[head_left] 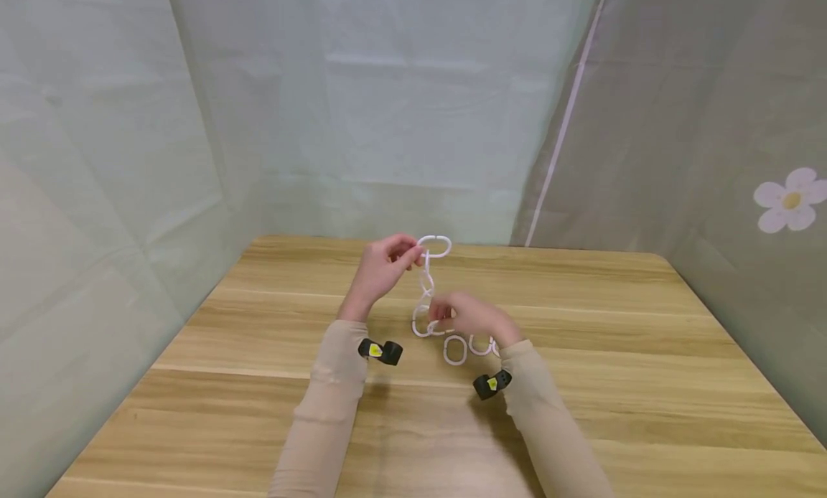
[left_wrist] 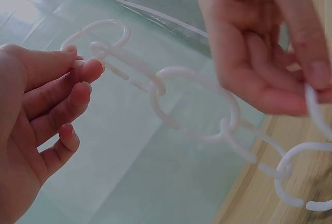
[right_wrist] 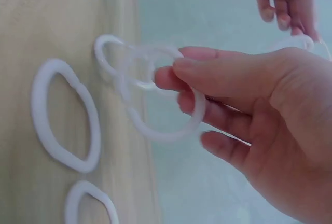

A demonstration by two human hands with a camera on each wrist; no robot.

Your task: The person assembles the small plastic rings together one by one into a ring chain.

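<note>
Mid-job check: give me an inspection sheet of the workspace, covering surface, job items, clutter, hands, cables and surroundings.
Surface: wooden table, light grain.
Job's things: chain of white plastic rings, held up between both hands; its lower end reaches the table.
Clutter: loose white rings lying on the table by the right hand.
Hands: left hand pinches the chain's top ring; right hand grips a lower ring.
Cables: nothing seen; black wrist cameras on both sleeves.
Surroundings: pale green sheeting behind and left; grey cloth with a flower print on the right.

Long beige sleeves (head_left: 329, 405) on both arms; black wrist cameras (head_left: 381, 351) with small yellow markings.
</note>
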